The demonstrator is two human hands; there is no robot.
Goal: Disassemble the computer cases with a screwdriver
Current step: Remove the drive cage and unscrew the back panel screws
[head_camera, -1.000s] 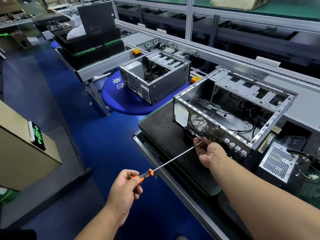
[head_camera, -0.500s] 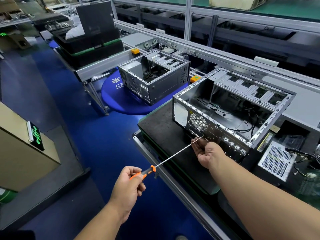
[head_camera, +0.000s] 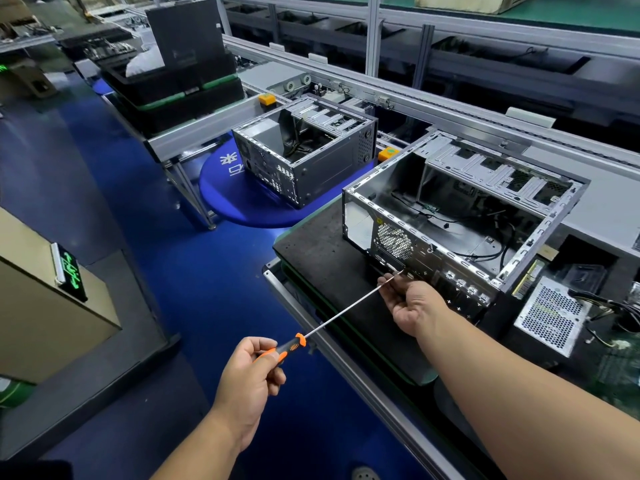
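Change over the last second: almost none. Screwdriver [head_camera: 343, 315] tip sat at the lower edge of the rear panel back then and sits at the same spot now; both hands have barely shifted, the view only nudges. Read: tip is seated on a rear-panel fastener and the screw is being worked, not finished. Can't see the screw itself, too small and partly behind fingers.

Left hand [head_camera: 254, 370]: fingers curled tight round the orange-and-black handle, thumb on top, holding it out over the blue floor, near and left of the bench edge.

Right hand [head_camera: 414, 308]: fingers loosely curled round the bare shaft close to the tip, guiding it, palm up, just beside the case's rear panel. Whether it touches the panel, can't tell.

Near computer case [head_camera: 460, 216]: open-topped, lying on the black mat [head_camera: 318, 244], rear I/O side and fan grille facing the person. Inside mostly stripped, a few loose cables.

Second computer case [head_camera: 304, 157]: far left on the blue round table [head_camera: 242, 206], also open, untouched.

Loose power supply [head_camera: 550, 315] lies right of the near case.

Risk: long shaft, steep side angle, so the tip could slip off.
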